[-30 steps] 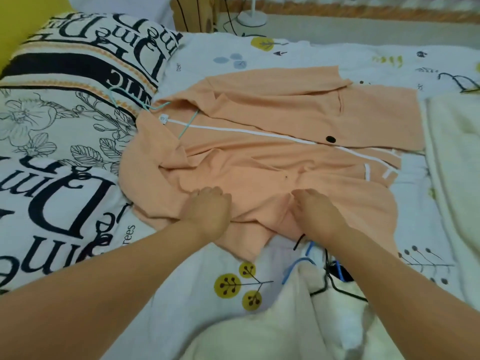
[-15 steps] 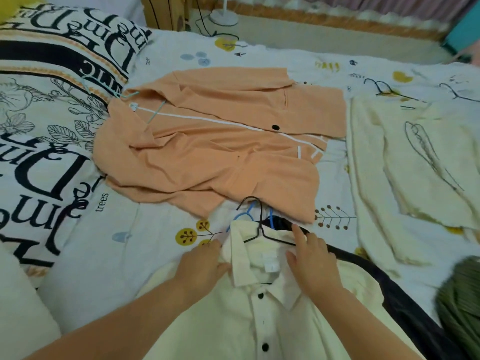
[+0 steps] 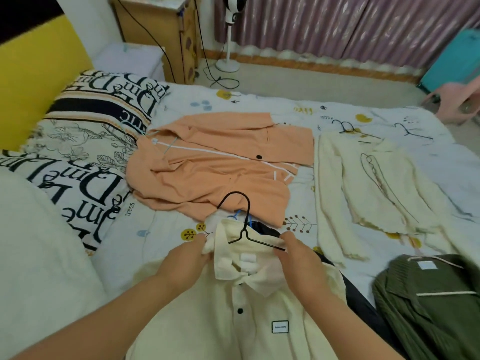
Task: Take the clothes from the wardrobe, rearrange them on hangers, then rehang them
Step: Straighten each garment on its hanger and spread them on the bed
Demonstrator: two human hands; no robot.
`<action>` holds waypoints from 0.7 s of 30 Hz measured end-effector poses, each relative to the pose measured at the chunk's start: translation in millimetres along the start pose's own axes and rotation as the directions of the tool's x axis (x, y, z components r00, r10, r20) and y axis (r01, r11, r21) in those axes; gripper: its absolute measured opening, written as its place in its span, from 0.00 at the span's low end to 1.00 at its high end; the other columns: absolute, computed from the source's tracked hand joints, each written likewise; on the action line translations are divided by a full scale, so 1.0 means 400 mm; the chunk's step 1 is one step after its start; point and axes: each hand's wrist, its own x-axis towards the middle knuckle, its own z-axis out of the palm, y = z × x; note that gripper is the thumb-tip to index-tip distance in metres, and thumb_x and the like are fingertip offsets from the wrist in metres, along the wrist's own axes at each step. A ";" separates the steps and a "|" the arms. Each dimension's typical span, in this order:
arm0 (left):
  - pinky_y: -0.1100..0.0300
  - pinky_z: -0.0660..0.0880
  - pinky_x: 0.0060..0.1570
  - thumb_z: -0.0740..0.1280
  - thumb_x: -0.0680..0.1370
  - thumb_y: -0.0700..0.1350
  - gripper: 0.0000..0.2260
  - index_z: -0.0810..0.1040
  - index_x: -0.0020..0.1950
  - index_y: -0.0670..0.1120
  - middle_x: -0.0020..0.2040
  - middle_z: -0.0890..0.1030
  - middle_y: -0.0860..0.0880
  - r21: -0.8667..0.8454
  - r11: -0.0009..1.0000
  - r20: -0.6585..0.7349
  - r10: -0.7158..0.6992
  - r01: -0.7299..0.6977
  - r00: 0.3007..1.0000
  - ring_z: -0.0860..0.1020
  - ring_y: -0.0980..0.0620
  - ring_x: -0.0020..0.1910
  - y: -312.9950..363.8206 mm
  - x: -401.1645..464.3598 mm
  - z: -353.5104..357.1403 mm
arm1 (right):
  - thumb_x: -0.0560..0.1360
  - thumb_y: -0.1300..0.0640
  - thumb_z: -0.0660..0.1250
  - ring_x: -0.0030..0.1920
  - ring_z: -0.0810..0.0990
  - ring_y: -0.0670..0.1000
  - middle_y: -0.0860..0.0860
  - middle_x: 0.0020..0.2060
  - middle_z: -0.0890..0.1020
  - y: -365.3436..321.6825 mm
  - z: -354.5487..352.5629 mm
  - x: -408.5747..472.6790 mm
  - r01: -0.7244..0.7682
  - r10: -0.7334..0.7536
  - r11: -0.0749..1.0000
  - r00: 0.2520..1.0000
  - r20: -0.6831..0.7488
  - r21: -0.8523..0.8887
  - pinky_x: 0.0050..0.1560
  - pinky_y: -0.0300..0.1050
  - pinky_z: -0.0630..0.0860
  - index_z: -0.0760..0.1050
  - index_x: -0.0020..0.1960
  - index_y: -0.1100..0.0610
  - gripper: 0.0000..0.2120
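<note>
Clothes: several garments lie spread on the bed, each named below from largest to smallest.
Bed (image 3: 166, 229): covered by a white sheet printed with small plants and dots; every garment rests on it.
Patterned quilt (image 3: 85, 157): bold black lettering and flower outlines, bunched along the left side, its edge touching the orange top.
Cream shirt (image 3: 233, 313): nearest the camera, front up, black buttons down the placket and a small white label on the chest — both hands hold it at the collar.
Orange top (image 3: 215, 167): lies flat mid-bed with white piping and one black button; a pale blue hanger (image 3: 166, 149) shows at its neck.
Fuzzy cream cardigan (image 3: 368, 188): spread flat to the right of the orange top, just beside it.
Olive green garment (image 3: 428, 307): at the lower right corner, collar up, pale trim visible.
Dark garment (image 3: 363, 302): lies under the cream shirt, showing along its right edge.
Black wire hanger (image 3: 246, 224): its hook stands up over the lower hem of the orange top, and its arms run into the cream shirt's collar.
Left hand (image 3: 187, 258): fingers curled, pinching the left collar fabric.
Right hand (image 3: 296, 258): fingers curled round the collar's right side and the hanger's arm there.
</note>
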 end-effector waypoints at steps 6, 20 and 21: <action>0.66 0.62 0.32 0.61 0.79 0.46 0.10 0.65 0.40 0.56 0.37 0.75 0.56 -0.187 0.980 -0.113 0.048 -0.069 0.992 0.75 0.51 0.42 0.076 -0.160 -0.135 | 0.75 0.49 0.67 0.56 0.77 0.55 0.52 0.54 0.79 -0.076 -0.171 -0.126 -0.043 0.061 0.962 0.996 -0.057 0.270 0.46 0.42 0.69 0.61 0.69 0.51 0.26; 0.58 0.71 0.45 0.61 0.76 0.36 0.19 0.74 0.63 0.53 0.53 0.81 0.51 -0.204 0.903 -0.260 0.322 -0.377 0.911 0.77 0.50 0.51 0.157 -0.575 -0.332 | 0.79 0.57 0.58 0.49 0.76 0.52 0.47 0.45 0.81 -0.309 -0.396 -0.611 0.131 -0.046 0.964 0.939 -0.340 0.231 0.55 0.50 0.71 0.77 0.53 0.52 0.09; 0.60 0.69 0.44 0.61 0.75 0.35 0.20 0.74 0.63 0.53 0.53 0.81 0.53 -0.209 0.887 -0.275 0.351 -0.412 0.895 0.76 0.52 0.50 0.160 -0.607 -0.342 | 0.79 0.56 0.59 0.48 0.76 0.52 0.47 0.44 0.80 -0.323 -0.404 -0.649 0.145 -0.064 0.969 0.929 -0.363 0.200 0.54 0.50 0.71 0.76 0.51 0.53 0.07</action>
